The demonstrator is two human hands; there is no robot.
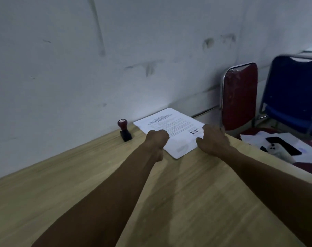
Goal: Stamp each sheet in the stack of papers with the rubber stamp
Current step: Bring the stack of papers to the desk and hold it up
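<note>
A stack of printed white papers [171,125] lies on the wooden table [98,175] close to the wall. To its left a rubber stamp [124,130] with a red knob and black base stands upright, untouched. My left hand [157,139] rests on the near left edge of the stack with its fingers curled under, holding nothing that I can see. My right hand [213,139] lies on the stack's right edge, fingers spread loosely over the paper. Both forearms reach across the table.
A grey scuffed wall [116,59] runs right behind the papers. A red chair [239,97] and a blue chair [292,93] stand at the right. Beside the table's right edge lie loose papers [308,152], a dark phone [283,145] and a white device [274,150].
</note>
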